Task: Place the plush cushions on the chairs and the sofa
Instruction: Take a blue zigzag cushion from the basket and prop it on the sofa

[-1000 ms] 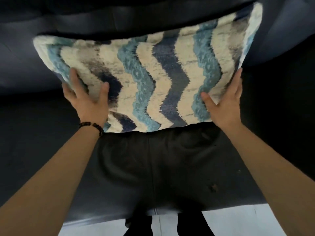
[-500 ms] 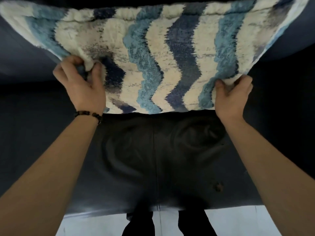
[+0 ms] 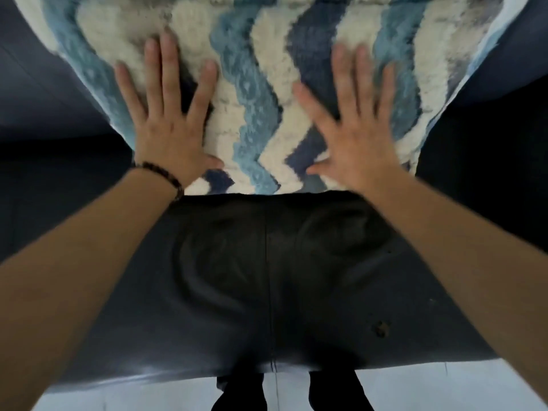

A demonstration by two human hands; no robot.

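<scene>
A plush cushion (image 3: 261,93) with wavy stripes in cream, light blue and navy leans against the backrest of a dark leather sofa (image 3: 267,277), its lower edge on the seat. My left hand (image 3: 169,120), with a bead bracelet on the wrist, lies flat on the cushion's left half, fingers spread. Over the right half my right hand (image 3: 353,123) is spread open too, blurred, on or just above the fabric. Neither hand grips anything. The cushion's top edge is out of view.
The sofa's dark seat fills the middle, with a small worn spot (image 3: 381,327) at the front right. Dark armrests rise at both sides. Below the seat's front edge lies pale tiled floor (image 3: 430,387), with my dark trouser legs (image 3: 240,393) standing there.
Both hands have let go of the cushion's lower corners and now lie open and flat on its front. The cushion looks larger and closer, its top now out of frame.
</scene>
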